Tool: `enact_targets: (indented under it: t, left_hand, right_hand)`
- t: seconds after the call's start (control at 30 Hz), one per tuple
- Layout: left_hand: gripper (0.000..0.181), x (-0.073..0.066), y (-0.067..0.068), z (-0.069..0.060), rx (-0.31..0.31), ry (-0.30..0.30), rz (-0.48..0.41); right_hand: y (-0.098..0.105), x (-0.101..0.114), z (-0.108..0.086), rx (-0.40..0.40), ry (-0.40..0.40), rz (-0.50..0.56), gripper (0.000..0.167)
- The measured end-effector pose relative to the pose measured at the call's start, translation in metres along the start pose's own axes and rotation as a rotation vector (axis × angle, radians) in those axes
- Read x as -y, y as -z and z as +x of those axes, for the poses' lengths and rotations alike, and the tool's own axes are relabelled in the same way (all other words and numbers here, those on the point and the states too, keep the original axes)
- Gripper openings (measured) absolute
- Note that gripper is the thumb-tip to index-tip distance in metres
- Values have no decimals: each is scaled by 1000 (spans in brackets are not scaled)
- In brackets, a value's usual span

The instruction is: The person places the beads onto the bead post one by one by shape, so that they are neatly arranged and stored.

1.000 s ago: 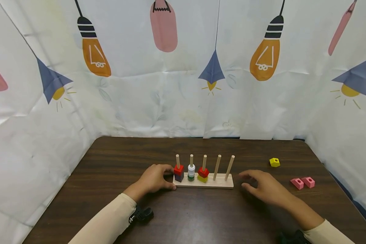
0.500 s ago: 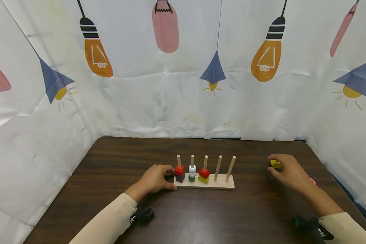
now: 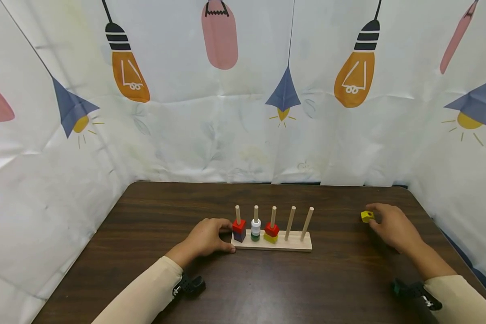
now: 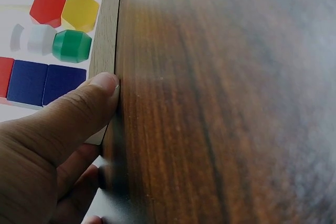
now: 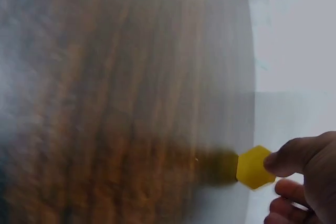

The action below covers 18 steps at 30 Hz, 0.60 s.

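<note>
My left hand (image 3: 206, 236) grips the left end of a wooden peg board (image 3: 291, 244), its thumb on the front edge. Dark blue square blocks (image 4: 47, 82) with a red block (image 3: 239, 226) on top are on the leftmost peg. Beside them, white pieces (image 3: 255, 226) sit above a green one (image 4: 72, 45). On the middle peg a red hexagonal block (image 3: 272, 230) lies over a yellow one (image 4: 80, 12). At the far right my right hand (image 3: 396, 228) pinches a loose yellow hexagonal block (image 5: 254, 167) between thumb and fingers.
Two plain pegs (image 3: 306, 223) stand at the board's right end. The brown table (image 3: 259, 288) stretches in front of it. A printed white cloth (image 3: 235, 139) hangs behind the table and along both sides.
My right hand has moved right from beside the peg board to the yellow block and taken hold of it. It now hides the pink blocks. The left hand has stayed on the board.
</note>
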<state>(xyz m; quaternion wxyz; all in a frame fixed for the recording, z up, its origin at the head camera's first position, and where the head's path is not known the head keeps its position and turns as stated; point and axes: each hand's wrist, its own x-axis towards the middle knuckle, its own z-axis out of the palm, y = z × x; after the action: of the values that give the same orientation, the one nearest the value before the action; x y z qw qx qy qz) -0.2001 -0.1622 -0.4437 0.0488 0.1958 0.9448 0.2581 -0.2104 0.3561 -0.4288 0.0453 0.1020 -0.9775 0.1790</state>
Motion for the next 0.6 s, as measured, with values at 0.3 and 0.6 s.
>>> enact_targets:
  t: [0.3,0.6]
  left_hand:
    - [57,0,-1,1,2,7,2]
    - [57,0,0,0,3,13,4]
  right_hand:
    - [4,-3,2,78,-124,-4,39]
    - [-8,10,7,51,-61,56,39]
